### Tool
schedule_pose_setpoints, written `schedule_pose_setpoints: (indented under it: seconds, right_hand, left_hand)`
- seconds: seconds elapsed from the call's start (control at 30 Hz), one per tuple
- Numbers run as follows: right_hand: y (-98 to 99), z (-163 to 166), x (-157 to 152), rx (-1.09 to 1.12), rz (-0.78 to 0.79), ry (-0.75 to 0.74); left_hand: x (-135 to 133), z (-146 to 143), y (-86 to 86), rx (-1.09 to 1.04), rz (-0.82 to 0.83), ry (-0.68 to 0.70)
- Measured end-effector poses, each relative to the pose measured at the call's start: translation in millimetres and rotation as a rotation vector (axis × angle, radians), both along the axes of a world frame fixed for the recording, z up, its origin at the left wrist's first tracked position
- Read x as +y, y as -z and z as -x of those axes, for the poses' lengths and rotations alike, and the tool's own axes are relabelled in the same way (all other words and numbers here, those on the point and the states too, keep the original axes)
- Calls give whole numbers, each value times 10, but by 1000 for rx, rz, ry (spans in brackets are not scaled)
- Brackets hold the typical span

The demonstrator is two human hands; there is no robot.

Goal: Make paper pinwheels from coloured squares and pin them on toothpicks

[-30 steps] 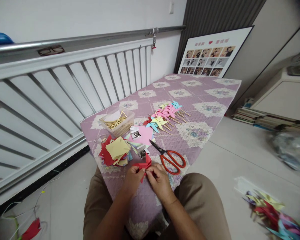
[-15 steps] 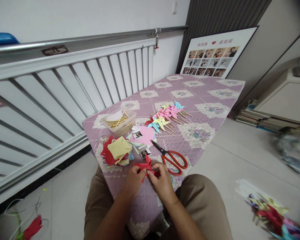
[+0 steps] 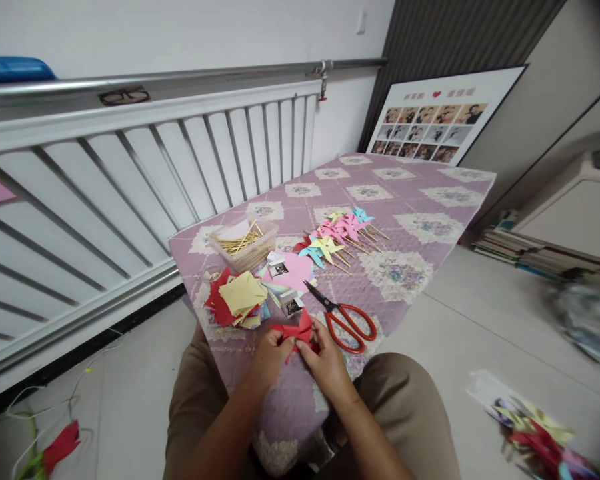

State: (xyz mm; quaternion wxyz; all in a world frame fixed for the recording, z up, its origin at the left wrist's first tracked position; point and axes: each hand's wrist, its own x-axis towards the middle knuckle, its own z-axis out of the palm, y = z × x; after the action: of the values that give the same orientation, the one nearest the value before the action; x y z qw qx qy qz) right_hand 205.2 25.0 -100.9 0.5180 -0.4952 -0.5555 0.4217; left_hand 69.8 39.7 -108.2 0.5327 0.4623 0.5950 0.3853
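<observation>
A red paper pinwheel (image 3: 296, 330) with folded blades is held low over the near end of the table. My left hand (image 3: 269, 357) pinches its left side, and my right hand (image 3: 325, 360) grips its right side, the thumbs close together at the centre. Whether a stick or pin is in the fingers is hidden. Just right of my right hand lie scissors (image 3: 347, 323) with red handles. Beyond the pinwheel sits a small white box (image 3: 293, 304) of metal pins, with another such box (image 3: 279, 267) behind it. A pile of cut paper squares (image 3: 241, 297) lies to the left.
A clear plastic box (image 3: 265, 250) of wooden sticks stands near the radiator (image 3: 130, 200). Several finished pinwheels (image 3: 337, 233) lie further back on the floral tablecloth (image 3: 325, 300). More pinwheels (image 3: 540, 433) rest on the floor at right. A photo board (image 3: 430, 120) leans at the back.
My right fingers have shifted upward along a red blade, which now leans more to the right. Both hands stay on the pinwheel. The camera view has tilted slightly.
</observation>
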Motion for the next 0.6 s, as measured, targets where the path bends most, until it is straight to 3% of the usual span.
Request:
schedule_pose_setpoints:
  seconds: [0.17,0.37,0.6]
  right_hand:
    - [-127,-45,15,28,60,-106]
    - [-176,-47,12,11,113,-131]
    - [-140,-47,18,42,133,-142]
  left_hand:
    - [-5,12,49,-28,-21,8]
    - [-4,36,131,-11,-36,11]
    - [-46,2,37,-53,-80,-22]
